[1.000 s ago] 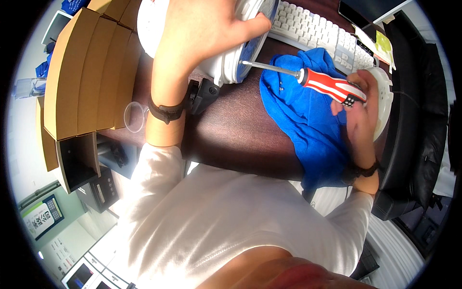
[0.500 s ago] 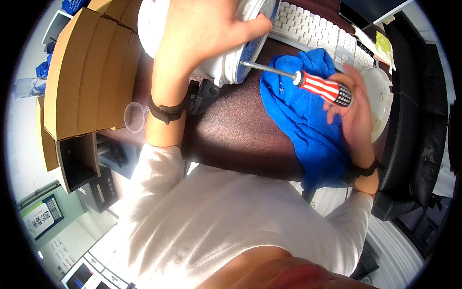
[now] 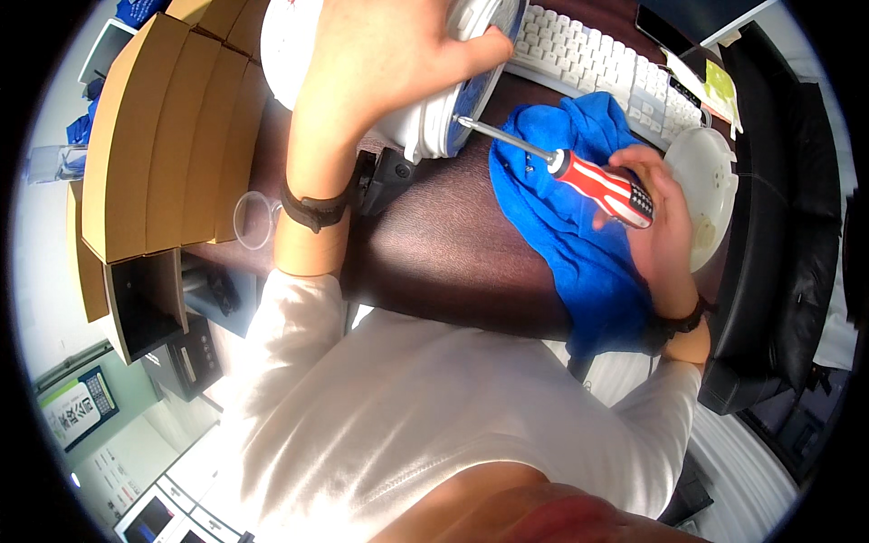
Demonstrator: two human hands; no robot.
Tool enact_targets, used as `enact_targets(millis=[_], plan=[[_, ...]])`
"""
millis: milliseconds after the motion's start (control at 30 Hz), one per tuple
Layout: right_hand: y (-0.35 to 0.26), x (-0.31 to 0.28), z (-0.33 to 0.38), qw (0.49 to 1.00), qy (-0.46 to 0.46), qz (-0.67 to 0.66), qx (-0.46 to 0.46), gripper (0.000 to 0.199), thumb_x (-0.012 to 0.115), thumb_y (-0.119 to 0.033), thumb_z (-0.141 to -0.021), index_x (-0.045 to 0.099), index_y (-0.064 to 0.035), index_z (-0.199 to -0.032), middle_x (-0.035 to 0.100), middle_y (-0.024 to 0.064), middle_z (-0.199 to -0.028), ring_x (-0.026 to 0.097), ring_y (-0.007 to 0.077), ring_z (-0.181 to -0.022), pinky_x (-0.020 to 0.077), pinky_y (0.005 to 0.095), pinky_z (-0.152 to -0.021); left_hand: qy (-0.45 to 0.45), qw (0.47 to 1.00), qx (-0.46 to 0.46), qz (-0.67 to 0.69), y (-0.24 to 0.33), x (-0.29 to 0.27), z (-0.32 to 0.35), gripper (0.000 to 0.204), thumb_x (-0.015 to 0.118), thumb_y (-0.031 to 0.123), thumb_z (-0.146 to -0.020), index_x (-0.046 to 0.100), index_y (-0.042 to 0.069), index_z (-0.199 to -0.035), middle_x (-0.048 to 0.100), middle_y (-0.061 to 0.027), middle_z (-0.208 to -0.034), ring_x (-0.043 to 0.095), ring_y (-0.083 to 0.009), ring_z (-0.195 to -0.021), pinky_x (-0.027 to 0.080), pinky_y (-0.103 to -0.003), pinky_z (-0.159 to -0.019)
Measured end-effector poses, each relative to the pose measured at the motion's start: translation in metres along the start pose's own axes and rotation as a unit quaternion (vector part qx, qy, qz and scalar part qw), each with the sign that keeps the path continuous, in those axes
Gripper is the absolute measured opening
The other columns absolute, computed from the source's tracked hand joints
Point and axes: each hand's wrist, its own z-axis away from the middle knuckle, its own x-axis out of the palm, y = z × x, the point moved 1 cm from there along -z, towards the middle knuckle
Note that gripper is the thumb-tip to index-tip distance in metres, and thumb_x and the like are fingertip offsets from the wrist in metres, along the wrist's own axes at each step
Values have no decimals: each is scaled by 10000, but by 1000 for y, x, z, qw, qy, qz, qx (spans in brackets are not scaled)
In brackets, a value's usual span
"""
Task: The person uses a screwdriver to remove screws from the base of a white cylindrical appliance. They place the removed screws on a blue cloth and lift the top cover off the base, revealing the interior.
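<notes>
My left hand [image 3: 389, 63] is clamped over a white round housing [image 3: 421, 127] at the upper middle, its thumb reaching across the rim; the other fingers are out of sight. A screwdriver [image 3: 602, 185] with a red, white and black handle points left, its metal shaft meeting the housing's rim. Around the back of that handle curl the fingers of my right hand [image 3: 665, 213], loosely closed, with the thumb low beside it. Beneath the screwdriver and right wrist lies a crumpled blue cloth [image 3: 561, 226].
A white keyboard [image 3: 588, 63] lies beyond the cloth. Right of my right hand rests a white round lid-like piece [image 3: 711, 181]. Cardboard boxes [image 3: 154, 136] stand at the left, near a clear plastic cup [image 3: 253, 222]. A small black device [image 3: 387, 181] sits by my left wrist.
My right hand has turned and its fingers have drawn in around the handle. The screwdriver's handle end has dipped slightly toward me. The left hand and housing have barely shifted.
</notes>
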Motion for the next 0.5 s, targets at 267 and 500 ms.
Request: enact_targets(millis=[267, 500], plan=[[-12, -1, 6, 990, 39, 127, 42, 246, 445, -225, -969, 525, -73, -1145, 574, 65, -1007, 469, 78, -499, 274, 185, -382, -4, 1000, -3, 4, 0, -1, -1, 602, 637, 359, -638, 584, 8, -1124, 588, -172, -1112, 538, -347, -1083, 368, -495, -969], [-10, -6, 5, 999, 30, 25, -12, 345, 411, -287, -989, 480, -24, -1201, 535, 117, -1099, 552, 140, -880, 479, 308, -661, -2, 1000, -1, 1, 0, -1, -1, 598, 636, 361, -638, 585, 10, -1119, 588, -169, -1114, 540, -344, -1081, 368, -500, -969]])
